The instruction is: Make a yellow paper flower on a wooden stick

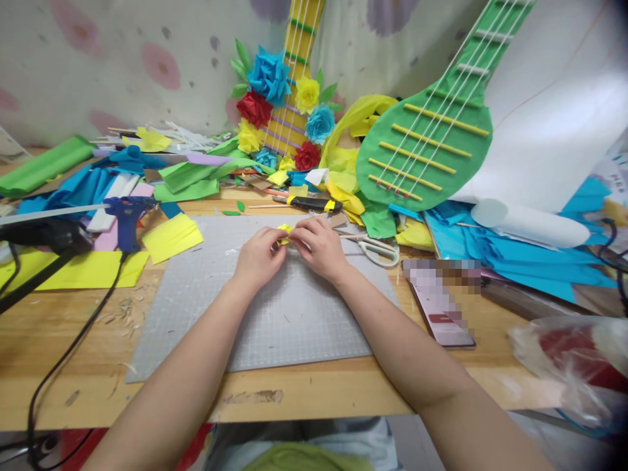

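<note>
Over the far part of a grey cutting mat [294,314], my two hands meet at a small yellow paper piece [284,230], crumpled like a little flower. My left hand [260,255] pinches it from the left, fingers closed. From the right, my right hand [318,247] grips it between thumb and fingertips. Most of the piece is hidden behind the fingers. White-handled scissors [380,250] lie just right of my right hand. A black and yellow utility knife [314,203] rests behind the hands.
A blue glue gun [125,219] with a trailing cord stands left, near yellow crepe paper [173,238]. A green paper instrument [424,147] and a yellow one with paper flowers [287,124] lean at the back. A phone [436,307] lies right, beside blue paper [520,261].
</note>
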Tool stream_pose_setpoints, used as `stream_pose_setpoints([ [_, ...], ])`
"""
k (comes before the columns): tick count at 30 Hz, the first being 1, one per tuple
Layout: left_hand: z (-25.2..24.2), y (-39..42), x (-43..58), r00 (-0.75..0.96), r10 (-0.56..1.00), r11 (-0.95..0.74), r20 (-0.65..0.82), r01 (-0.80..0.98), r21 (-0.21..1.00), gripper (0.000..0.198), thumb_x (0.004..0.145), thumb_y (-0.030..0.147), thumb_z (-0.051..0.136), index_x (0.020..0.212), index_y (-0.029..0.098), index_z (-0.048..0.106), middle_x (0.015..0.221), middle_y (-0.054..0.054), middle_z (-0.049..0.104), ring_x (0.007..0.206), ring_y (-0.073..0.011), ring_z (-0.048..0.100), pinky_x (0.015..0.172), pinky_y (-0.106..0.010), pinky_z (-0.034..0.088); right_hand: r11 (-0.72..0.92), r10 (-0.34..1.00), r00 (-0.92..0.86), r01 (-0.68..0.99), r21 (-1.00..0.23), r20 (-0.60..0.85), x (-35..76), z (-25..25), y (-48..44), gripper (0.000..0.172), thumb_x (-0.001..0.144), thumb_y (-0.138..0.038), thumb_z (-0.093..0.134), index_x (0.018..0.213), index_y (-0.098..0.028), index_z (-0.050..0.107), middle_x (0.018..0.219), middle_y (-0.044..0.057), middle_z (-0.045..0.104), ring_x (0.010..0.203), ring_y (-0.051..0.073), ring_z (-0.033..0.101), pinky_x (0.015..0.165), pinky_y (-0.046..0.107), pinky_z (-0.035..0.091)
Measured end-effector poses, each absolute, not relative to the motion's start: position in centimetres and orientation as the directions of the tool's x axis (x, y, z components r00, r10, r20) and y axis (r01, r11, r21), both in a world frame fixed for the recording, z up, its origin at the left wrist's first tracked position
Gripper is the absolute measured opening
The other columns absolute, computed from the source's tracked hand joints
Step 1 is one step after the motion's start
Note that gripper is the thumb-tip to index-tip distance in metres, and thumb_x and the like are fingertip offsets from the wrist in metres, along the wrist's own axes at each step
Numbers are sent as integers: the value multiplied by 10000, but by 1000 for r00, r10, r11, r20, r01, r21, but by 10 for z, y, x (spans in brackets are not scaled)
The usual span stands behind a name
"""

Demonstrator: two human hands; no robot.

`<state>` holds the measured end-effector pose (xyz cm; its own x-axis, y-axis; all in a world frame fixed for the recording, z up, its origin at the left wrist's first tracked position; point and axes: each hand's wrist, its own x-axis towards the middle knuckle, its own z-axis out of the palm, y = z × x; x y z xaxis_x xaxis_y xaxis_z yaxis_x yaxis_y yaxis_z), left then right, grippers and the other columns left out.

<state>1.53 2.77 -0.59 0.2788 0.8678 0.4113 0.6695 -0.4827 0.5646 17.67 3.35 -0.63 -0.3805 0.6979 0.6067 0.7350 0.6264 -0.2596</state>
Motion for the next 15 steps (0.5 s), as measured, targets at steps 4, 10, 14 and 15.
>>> stream_pose_setpoints([
  [4, -6, 28, 15, 262, 860, -496, 438, 634, 593, 205, 745, 149, 493, 927, 185, 582, 872, -24, 589, 702, -96, 550, 628, -216, 486, 631, 710, -394, 724, -279, 583, 176, -3, 31, 199, 864, -200, 434, 903, -216, 628, 915, 45, 643, 878, 197, 459, 775, 333, 399],
  [10, -9, 28, 19, 150, 890, -425, 430, 613, 666, 212, 724, 137, 515, 927, 173, 563, 894, -26, 613, 718, -91, 565, 581, -193, 482, 640, 720, -386, 690, -338, 577, 176, -8, 32, 201, 854, -162, 423, 901, -204, 615, 916, 46, 650, 866, 183, 504, 752, 308, 407],
  [14, -12, 27, 21, 93, 923, -350, 374, 609, 712, 233, 708, 138, 527, 936, 181, 549, 913, -19, 622, 745, -99, 578, 603, -206, 489, 643, 736, -394, 660, -388, 551, 176, -15, 34, 221, 835, -119, 422, 903, -210, 611, 908, 30, 656, 851, 164, 540, 749, 291, 411],
  [15, -12, 28, 21, 91, 927, -342, 363, 601, 723, 240, 705, 140, 529, 941, 183, 546, 918, -18, 622, 751, -100, 580, 609, -208, 491, 644, 738, -393, 653, -398, 549, 176, -16, 35, 228, 829, -109, 421, 902, -209, 613, 908, 29, 658, 847, 160, 546, 749, 288, 412],
])
